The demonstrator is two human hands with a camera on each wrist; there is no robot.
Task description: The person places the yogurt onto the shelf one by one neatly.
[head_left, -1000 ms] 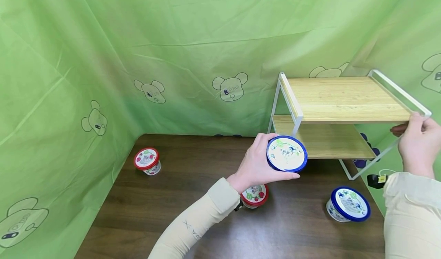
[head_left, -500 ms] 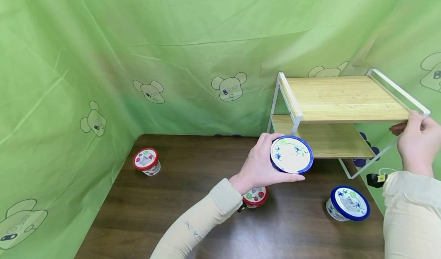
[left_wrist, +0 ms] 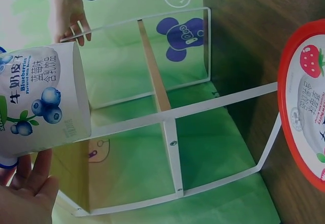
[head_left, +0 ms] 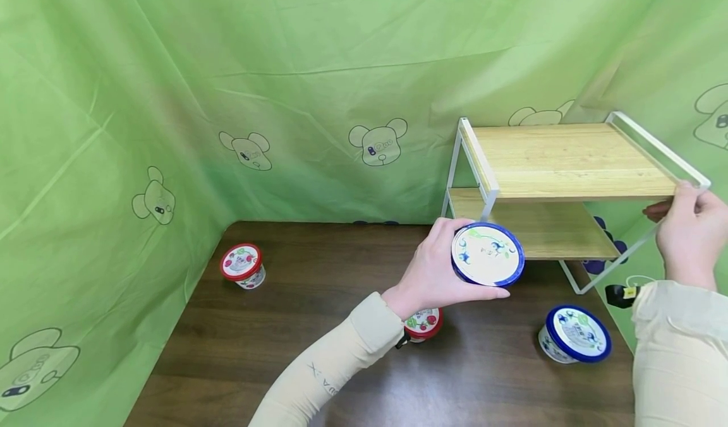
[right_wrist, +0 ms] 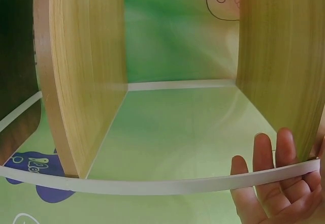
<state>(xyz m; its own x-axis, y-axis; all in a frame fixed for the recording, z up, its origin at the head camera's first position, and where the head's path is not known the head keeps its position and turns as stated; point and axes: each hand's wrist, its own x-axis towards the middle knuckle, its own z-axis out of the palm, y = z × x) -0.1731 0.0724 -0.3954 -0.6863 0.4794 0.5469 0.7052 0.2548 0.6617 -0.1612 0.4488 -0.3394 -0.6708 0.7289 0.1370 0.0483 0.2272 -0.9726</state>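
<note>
My left hand (head_left: pixel 429 276) grips a blue-lidded blueberry milk tub (head_left: pixel 488 254), its lid tilted towards the head camera, in front of the shelf's left side. Blueberries are printed on the tub's white wall (left_wrist: pixel 45 99) in the left wrist view. At the right, my right hand (head_left: pixel 689 234) holds the front right corner of a two-tier wooden shelf (head_left: pixel 574 162) with a white metal frame. Fingers (right_wrist: pixel 261 155) of that hand reach past the white frame bar (right_wrist: pixel 152 187) in the right wrist view. Both shelf boards are bare where they show.
Another blue-lidded tub (head_left: pixel 577 335) stands on the dark wooden table (head_left: pixel 273 351) before the shelf. One red-lidded tub (head_left: pixel 423 323) is partly hidden behind my left wrist; a second red-lidded tub (head_left: pixel 241 264) stands at the far left. A green printed cloth (head_left: pixel 296 86) hangs behind.
My left hand has carried the blue-lidded tub a little to the right, towards the shelf. The right hand keeps its hold on the shelf corner.
</note>
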